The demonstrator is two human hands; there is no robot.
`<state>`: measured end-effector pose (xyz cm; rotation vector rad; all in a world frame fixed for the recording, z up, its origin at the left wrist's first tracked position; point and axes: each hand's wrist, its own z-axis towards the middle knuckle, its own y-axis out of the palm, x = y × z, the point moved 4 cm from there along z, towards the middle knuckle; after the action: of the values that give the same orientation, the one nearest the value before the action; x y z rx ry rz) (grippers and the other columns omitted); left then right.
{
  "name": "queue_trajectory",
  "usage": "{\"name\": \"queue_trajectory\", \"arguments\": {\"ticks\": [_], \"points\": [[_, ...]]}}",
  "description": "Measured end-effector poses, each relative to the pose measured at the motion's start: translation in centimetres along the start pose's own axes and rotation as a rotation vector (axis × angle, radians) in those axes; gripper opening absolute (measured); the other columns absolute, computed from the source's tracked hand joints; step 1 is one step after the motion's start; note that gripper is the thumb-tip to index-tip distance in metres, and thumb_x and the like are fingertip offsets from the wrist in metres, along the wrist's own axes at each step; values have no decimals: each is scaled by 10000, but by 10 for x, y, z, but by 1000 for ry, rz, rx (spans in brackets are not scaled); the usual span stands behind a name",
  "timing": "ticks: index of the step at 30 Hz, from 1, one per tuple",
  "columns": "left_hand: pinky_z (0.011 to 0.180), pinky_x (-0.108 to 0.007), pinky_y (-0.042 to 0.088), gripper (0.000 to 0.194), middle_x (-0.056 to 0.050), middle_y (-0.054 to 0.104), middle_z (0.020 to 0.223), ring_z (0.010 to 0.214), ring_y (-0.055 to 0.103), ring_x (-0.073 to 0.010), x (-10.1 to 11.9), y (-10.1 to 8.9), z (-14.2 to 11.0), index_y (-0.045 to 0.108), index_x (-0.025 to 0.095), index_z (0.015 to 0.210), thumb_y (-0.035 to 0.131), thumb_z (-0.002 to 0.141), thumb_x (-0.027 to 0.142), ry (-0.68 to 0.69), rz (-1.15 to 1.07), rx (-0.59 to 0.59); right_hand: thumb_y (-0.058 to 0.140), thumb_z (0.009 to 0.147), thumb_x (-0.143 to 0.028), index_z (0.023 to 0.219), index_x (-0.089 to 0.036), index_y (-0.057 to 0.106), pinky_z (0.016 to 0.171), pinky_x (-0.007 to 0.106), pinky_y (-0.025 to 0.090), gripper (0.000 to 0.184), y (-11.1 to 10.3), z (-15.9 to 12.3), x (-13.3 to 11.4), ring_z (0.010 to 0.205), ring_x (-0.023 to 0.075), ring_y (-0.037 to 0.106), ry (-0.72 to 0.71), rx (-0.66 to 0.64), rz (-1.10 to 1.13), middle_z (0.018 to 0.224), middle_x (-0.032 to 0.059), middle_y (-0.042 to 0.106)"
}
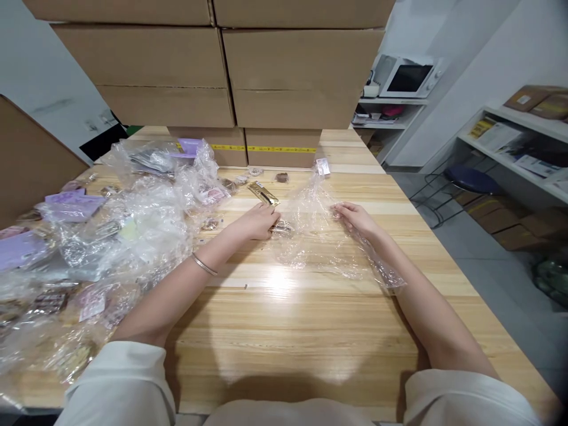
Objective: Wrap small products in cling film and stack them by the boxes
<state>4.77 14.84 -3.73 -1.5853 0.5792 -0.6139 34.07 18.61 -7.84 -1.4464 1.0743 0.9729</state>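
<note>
Straight beyond the left grip (pixel 261 222), brown cardboard boxes (pixel 306 71) tower in a stack, yellow printed tape (pixel 281 149) banding the lowest pair! Beyond and right of the right grip (pixel 358 219), a white boxy microwave (pixel 406 77) on a white shelf (pixel 394 101); farther right, a round dark-blue stool (pixel 473 179) beside white shelving (pixel 510 167)!

Head cam, fwd/down at hands (pixel 258 222), nr table (pixel 302 331)

a plastic bag (pixel 310 245) lies on the table (pixel 284 331) between left hand (pixel 260 221) and right hand (pixel 358 219); a sachet (pixel 263 193) just beyond the left hand, heaped packaging (pixel 146 204) to its left, stacked boxes (pixel 302 77) behind both hands.
</note>
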Motion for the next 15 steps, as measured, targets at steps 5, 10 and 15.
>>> {"name": "queue_trajectory", "arguments": {"ticks": [5, 10, 15], "points": [[874, -383, 457, 381, -217, 606, 1141, 1074, 580, -298, -23, -21, 3, 597, 63, 1119, 439, 782, -22, -31, 268, 137, 561, 917, -215, 979, -125, 683, 301, 189, 282, 164, 2, 2, 3, 329, 42, 322, 22, 4, -14, 647, -18, 619], [1134, -389, 291, 514, -177, 484, 1456, 1388, 399, -253, -56, -26, 33, 515, 74, 1322, 422, 826, -19, -49, 267, 85, 538, 939, -233, 965, -140, 659, 303, 187, 285, 155, 3, 1, 3, 336, 41, 331, 36, 20, -36, 661, -19, 614], [1169, -379, 232, 415, -135, 600, 1349, 1318, 492, -242, -64, -14, 51, 595, 132, 1217, 507, 819, 56, -178, 193, -68, 533, 948, -239, 954, -151, 646, 315, 177, 294, 143, 3, -2, 0, 334, 32, 323, 54, -3, -70, 678, -23, 631]]}}
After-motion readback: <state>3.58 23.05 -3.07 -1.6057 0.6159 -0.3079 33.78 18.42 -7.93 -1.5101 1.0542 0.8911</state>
